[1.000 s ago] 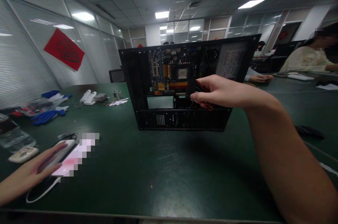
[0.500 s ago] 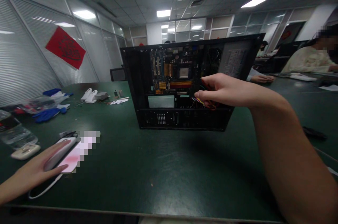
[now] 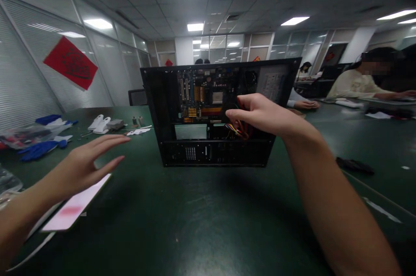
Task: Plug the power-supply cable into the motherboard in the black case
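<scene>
A black desktop computer case (image 3: 214, 154) stands upright before me, its open side facing me, with a motherboard (image 3: 212, 87) inside. My right hand (image 3: 256, 113) is closed inside the case beside a bundle of coloured cables (image 3: 241, 131). Thumb and forefinger show, but the other fingers and the exact part they grip are hidden. A dark shadow lies on the table below the case; I cannot tell whether its lower edge touches. At the left, my left hand (image 3: 86, 165) hovers open and holds nothing. Beneath it lies a phone (image 3: 74, 209) with a pinkish screen.
Blue gloves (image 3: 42, 149), plastic bags and white items (image 3: 100, 124) lie on the green table (image 3: 182, 224) at the far left. A black object (image 3: 355, 165) lies at the right. A person (image 3: 351, 81) sits across the table on the right; another person's hand (image 3: 306, 105) rests behind the case.
My left hand has let go of the white mouse-like object and risen right, fingers spread. The case has turned slightly, its right side moving away, with my right hand still in it. The view has shifted.
</scene>
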Tool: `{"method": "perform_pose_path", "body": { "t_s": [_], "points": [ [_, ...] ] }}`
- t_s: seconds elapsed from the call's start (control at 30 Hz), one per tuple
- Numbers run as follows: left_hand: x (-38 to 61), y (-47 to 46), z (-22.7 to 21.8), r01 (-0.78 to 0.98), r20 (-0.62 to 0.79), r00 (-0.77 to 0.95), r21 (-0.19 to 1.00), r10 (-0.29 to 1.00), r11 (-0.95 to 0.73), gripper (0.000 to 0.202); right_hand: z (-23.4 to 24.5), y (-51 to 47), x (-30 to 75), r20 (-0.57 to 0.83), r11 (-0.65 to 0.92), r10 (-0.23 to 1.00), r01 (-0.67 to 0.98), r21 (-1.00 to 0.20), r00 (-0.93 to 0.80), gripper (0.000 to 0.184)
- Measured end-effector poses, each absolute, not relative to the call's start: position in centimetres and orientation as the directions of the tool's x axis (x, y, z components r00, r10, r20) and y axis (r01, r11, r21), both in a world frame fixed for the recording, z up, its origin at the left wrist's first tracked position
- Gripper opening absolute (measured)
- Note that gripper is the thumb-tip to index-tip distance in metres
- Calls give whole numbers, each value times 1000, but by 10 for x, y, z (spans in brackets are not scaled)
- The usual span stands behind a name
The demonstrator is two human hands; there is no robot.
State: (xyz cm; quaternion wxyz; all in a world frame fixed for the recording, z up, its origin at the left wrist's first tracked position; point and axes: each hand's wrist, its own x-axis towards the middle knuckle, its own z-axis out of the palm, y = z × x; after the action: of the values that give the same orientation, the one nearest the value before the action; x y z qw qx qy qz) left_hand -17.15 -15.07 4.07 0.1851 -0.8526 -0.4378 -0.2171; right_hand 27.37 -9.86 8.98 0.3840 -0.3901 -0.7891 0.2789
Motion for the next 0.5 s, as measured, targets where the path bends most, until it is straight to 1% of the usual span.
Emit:
{"method": "perform_pose_path", "body": {
  "t_s": [0.03,0.1,0.13,0.2,0.27,0.37,0.5],
  "points": [
    [-145,-143,55,775,564,597,-224,571,-591,41,90,-98,273,415,544,829,368,-754,-375,30],
    [-89,-130,80,684,600,693,-370,400,-629,38,91,-97,274,461,550,828,301,-779,-318,31],
    [-61,-124,90,640,629,718,-426,299,-639,36,91,-96,275,481,554,826,267,-788,-293,31],
    [-9,-112,104,583,672,724,-478,153,-658,36,92,-94,277,519,570,816,205,-795,-255,33],
    [36,-99,109,571,710,693,-436,123,-696,38,92,-91,281,562,601,793,152,-784,-236,36],
    [81,-80,105,532,731,675,-386,102,-754,40,92,-86,286,615,648,753,104,-754,-234,42],
    [97,-67,100,529,768,637,-365,74,-766,35,90,-79,290,607,639,759,90,-764,-235,44]
  ]
}}
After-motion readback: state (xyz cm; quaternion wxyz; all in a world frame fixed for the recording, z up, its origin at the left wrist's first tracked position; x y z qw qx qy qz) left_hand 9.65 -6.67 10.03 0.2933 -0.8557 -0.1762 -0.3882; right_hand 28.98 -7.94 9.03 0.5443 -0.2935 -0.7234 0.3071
